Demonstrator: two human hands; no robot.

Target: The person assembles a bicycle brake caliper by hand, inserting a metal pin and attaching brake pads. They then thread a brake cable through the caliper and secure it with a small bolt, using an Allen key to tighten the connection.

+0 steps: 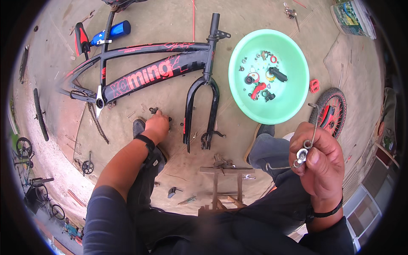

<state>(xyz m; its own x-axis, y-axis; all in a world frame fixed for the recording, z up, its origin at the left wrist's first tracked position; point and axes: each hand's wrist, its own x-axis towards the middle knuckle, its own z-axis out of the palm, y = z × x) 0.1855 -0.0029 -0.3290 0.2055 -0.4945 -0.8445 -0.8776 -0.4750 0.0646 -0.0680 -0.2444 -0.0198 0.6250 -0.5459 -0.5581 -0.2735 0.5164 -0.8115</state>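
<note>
My left hand (156, 126) reaches down to the concrete floor, fingers closed around a small dark bike part (153, 110) just below the black and red bicycle frame (146, 70). The frame lies on its side with its black fork (199, 110) pointing toward me. My right hand (318, 160) is raised near my knee, pinching a small silver metal fitting (302, 154) with a thin bent wire (315, 123) rising from it. A black band is on each wrist.
A mint-green plastic basin (293, 106) with several small parts stands at the right of the fork. A small spoked wheel with a red rim (331, 111) lies beyond my right hand. A wooden stool (221, 187), a chain (97, 123), a blue cylinder (111, 32) and scattered tools surround me.
</note>
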